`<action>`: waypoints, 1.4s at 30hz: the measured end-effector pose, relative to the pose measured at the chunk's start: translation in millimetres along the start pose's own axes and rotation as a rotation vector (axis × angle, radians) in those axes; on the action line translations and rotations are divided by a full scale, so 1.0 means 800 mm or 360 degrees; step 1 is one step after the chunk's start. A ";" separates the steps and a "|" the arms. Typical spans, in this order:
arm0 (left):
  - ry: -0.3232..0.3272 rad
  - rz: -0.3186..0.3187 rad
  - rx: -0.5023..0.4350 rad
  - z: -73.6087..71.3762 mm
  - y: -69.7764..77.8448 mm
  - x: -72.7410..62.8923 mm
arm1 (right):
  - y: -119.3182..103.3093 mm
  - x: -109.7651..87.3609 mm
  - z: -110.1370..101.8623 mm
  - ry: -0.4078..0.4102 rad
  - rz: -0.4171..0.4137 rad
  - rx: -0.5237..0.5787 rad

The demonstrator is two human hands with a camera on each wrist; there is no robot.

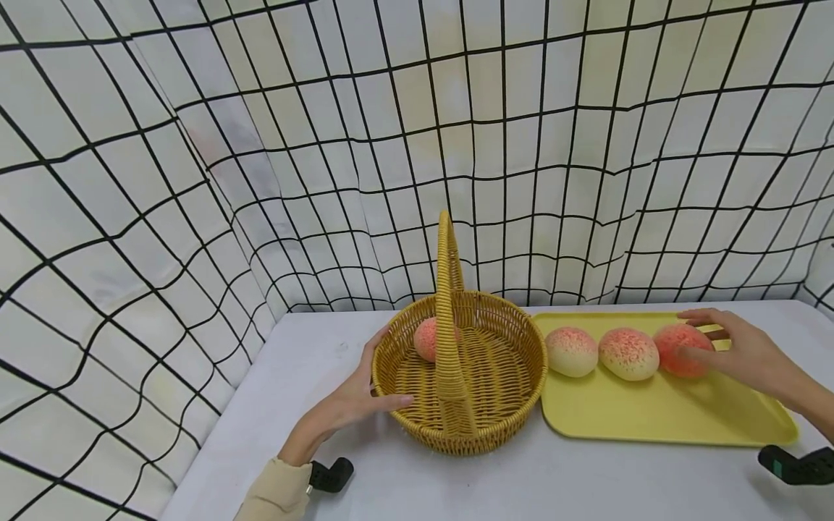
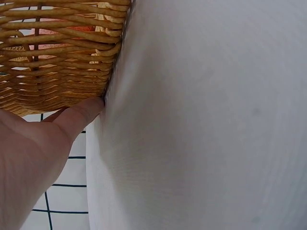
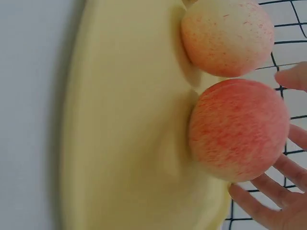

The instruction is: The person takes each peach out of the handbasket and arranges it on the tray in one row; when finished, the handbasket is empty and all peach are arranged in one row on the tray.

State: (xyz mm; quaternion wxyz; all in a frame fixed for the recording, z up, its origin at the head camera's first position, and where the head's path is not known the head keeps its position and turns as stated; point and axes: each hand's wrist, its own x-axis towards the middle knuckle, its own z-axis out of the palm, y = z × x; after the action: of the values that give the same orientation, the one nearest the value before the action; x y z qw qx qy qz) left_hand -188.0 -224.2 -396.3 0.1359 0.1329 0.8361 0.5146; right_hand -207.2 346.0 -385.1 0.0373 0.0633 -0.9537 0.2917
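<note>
My left hand (image 1: 357, 394) holds the left side of a round wicker basket (image 1: 485, 434) with a tall handle, fingers spread along its outer wall and thumb at the front left. In the left wrist view a fingertip touches the wicker low down, close to the table. Inside the basket lies one pink peach (image 1: 426, 340), partly behind the handle. My right hand (image 1: 743, 354) reaches around the rightmost, reddest peach (image 3: 240, 129) on a yellow tray (image 1: 651, 416). Its fingers are spread, and the right wrist view shows space between the thumb and the fruit.
Two paler peaches, a left one (image 1: 572, 352) and a middle one (image 1: 628, 354), sit in a row with the red one on the tray. The tray stands against the basket's right side. A black grid net (image 1: 502, 152) over white cloth borders the white table (image 1: 313, 344).
</note>
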 end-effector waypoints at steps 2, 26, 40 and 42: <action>0.0000 -0.0006 -0.0011 -0.001 0.000 -0.001 | -0.011 0.005 -0.002 0.0076 -0.0063 -0.0005; 0.0003 -0.0036 -0.0005 0.002 0.003 0.001 | -0.292 0.099 0.093 -0.0458 -0.1241 0.0156; -0.0016 -0.0001 -0.0029 0.001 0.002 0.000 | -0.325 0.136 0.139 -0.0742 -0.1172 0.0177; -0.0010 -0.0009 -0.0021 0.001 0.002 -0.001 | -0.330 0.139 0.144 -0.0804 -0.1165 0.0225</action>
State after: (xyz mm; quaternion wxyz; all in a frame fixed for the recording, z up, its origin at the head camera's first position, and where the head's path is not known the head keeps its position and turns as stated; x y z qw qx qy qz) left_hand -186.9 -223.2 -395.5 0.1409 0.1313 0.8327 0.5192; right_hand -283.9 53.6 -322.4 -0.1004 0.4682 -0.8253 0.2993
